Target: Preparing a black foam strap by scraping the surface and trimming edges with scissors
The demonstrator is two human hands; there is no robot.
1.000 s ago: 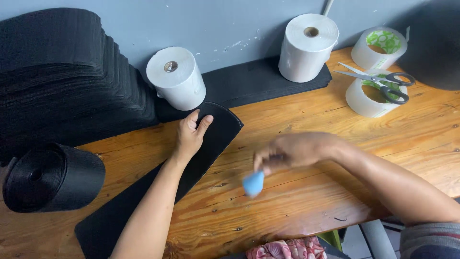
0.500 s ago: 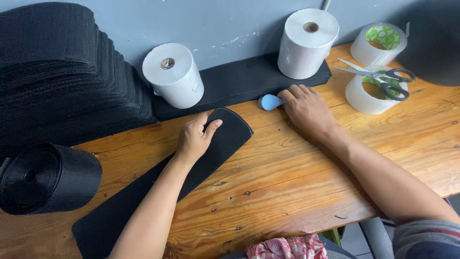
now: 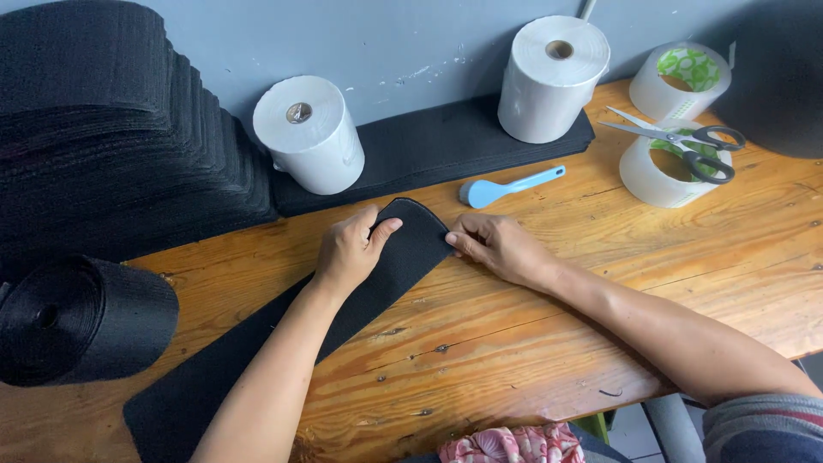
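A long black fabric strip (image 3: 377, 287) with a rounded far end lies diagonally on the wooden table (image 3: 600, 283). My left hand (image 3: 350, 249) rests flat on the strip near that rounded end, thumb spread. My right hand (image 3: 497, 247) pinches the strip's right edge at the rounded end with its fingertips. A light blue plastic tool (image 3: 506, 187) lies on the table just beyond my right hand, touched by neither hand.
Two white paper rolls (image 3: 310, 133) (image 3: 553, 77) stand at the back on a black mat (image 3: 429, 150). Scissors (image 3: 677, 137) lie across a tape roll (image 3: 664, 163) at the right. A tall stack of black strips (image 3: 111, 129) and a black webbing roll (image 3: 77, 321) sit left.
My right hand carried the blue tool to the back of the table, left it there, and came back to the strip's rounded end. My left hand stayed on the strip.
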